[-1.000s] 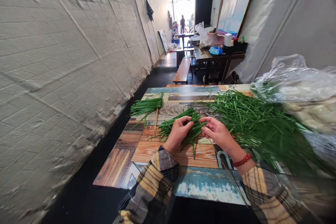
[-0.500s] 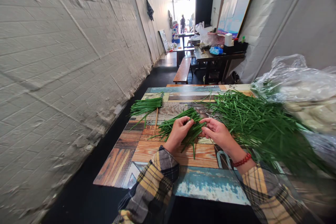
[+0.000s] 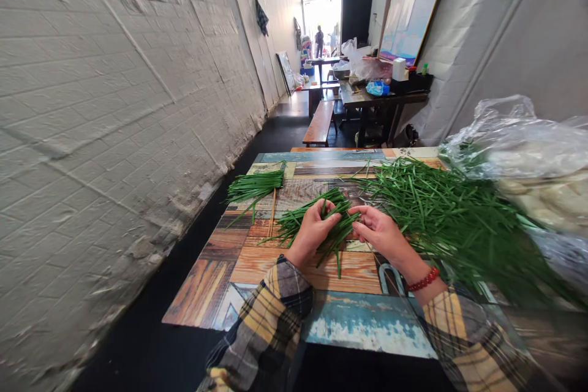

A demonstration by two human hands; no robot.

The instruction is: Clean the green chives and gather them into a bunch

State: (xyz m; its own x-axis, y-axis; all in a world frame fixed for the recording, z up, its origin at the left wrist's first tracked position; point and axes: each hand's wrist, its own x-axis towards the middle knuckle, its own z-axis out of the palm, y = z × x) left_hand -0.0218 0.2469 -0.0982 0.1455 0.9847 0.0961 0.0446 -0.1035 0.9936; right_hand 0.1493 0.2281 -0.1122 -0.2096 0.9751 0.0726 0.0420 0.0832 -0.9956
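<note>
My left hand (image 3: 316, 229) is closed around the left part of a bunch of green garlic chives (image 3: 294, 220), its thumb and index finger pinching the stalks. Just to the right, my right hand (image 3: 376, 229) pinches the cut ends of the chives between thumb and fingers. A thin stick shows below my right fingers; its upper part is hidden. Farther left lies a finished-looking bundle of chives (image 3: 257, 185), with a thin wooden skewer (image 3: 274, 211) running through its right end. A large loose heap of chives (image 3: 427, 208) lies right of my hands.
The patchwork wood-pattern table (image 3: 303, 269) fills the foreground. Clear plastic bags (image 3: 519, 141) with pale contents sit at its right. A white brick wall (image 3: 114, 104) runs along the left. Beyond stand a wooden bench (image 3: 320, 122) and a cluttered dark table (image 3: 367, 98). A person (image 3: 320, 41) stands at the doorway.
My left fingers have shifted slightly, the index finger bending up over the chives. My right hand keeps nearly the same place, and the bundles lie as before.
</note>
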